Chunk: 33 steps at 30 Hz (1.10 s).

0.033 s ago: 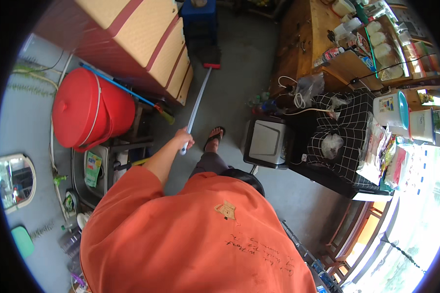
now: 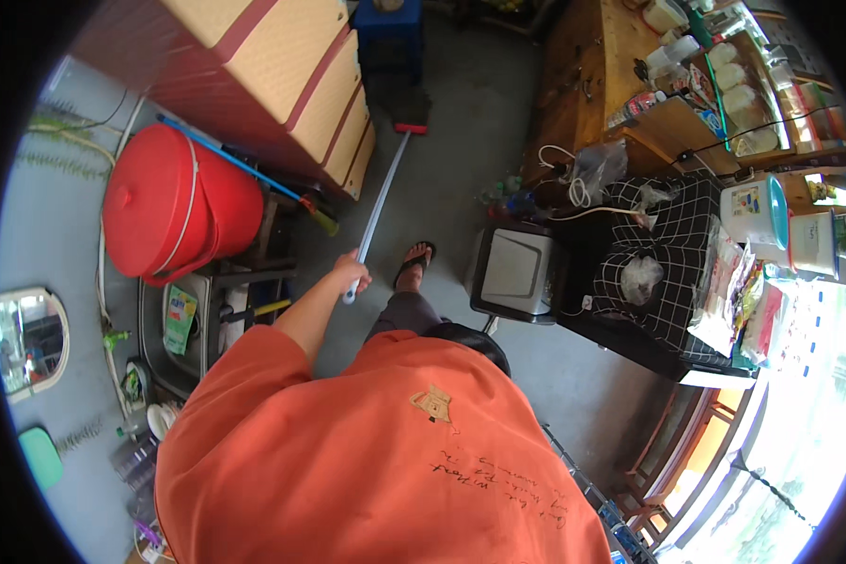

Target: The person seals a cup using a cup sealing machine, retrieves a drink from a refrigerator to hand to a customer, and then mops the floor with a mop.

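Observation:
My left hand [image 2: 352,273] is closed round the pale handle of a broom [image 2: 382,202], near its upper end. The handle slants away from me to a red head [image 2: 411,129] with dark bristles, low at the floor beside the drawer cabinet [image 2: 296,89]. Little of the bristles can be made out against the dark floor. My right hand is out of sight; only the orange shirt shows on that side. One sandalled foot [image 2: 412,267] stands on the grey floor, to the right of the handle.
Left are a red lidded bucket [image 2: 155,207], a blue-handled brush [image 2: 235,167] and a metal sink [image 2: 167,362]. A blue stool [image 2: 388,33] stands beyond the broom. Right are a grey-lidded bin [image 2: 515,273], a black grid-patterned surface [image 2: 672,235] and a wooden cabinet [image 2: 573,75].

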Available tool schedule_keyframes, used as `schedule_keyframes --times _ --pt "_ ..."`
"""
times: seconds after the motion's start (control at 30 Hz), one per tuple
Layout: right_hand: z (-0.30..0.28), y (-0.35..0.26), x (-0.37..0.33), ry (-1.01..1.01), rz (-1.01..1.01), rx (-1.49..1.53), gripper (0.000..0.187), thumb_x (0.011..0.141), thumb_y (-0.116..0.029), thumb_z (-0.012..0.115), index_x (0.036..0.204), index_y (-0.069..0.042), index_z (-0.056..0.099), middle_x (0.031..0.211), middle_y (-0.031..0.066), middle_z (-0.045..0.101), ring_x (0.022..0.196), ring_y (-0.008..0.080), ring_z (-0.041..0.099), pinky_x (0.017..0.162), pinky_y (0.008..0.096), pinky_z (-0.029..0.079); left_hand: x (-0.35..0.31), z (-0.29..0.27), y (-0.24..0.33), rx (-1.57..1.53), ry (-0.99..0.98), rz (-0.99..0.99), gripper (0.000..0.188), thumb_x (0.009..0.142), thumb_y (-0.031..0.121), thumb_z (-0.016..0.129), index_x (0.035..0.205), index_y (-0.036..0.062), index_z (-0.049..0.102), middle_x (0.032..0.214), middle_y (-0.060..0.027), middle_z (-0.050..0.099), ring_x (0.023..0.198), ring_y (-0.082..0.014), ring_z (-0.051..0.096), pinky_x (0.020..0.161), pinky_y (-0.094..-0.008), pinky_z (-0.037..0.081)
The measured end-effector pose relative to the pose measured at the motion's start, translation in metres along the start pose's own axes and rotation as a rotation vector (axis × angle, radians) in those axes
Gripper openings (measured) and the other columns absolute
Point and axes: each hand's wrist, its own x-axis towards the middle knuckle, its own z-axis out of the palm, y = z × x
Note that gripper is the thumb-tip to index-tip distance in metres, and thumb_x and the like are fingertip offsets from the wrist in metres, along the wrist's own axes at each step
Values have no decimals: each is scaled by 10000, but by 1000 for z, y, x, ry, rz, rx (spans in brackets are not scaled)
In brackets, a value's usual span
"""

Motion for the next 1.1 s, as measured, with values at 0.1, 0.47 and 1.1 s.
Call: schedule_keyframes --times 0.1,0.47,1.1 --pt "-11 11 14 -56 17 -67 302 961 -265 480 1140 -77 635 1075 59 679 910 193 652 743 341 525 -44 -23 -84 -2 98 -86 847 726 -111 623 1469 189 348 711 -141 590 434 -217 546 348 -375 415" --pt "-19 -25 68 -101 -26 -187 323 950 -255 504 1212 -86 587 1095 66 671 918 182 640 759 338 501 -383 -82 -308 32 2 -358 328 705 167 755 997 24 706 750 -117 668 719 -252 673 634 -387 549" --pt "-19 29 39 -49 75 44 296 922 -295 611 1112 -70 644 983 56 678 796 158 642 643 309 512 -72 -100 -53 1426 338 321 344 953 170 404 1259 85 537 993 -212 687 948 -390 669 797 -502 537"
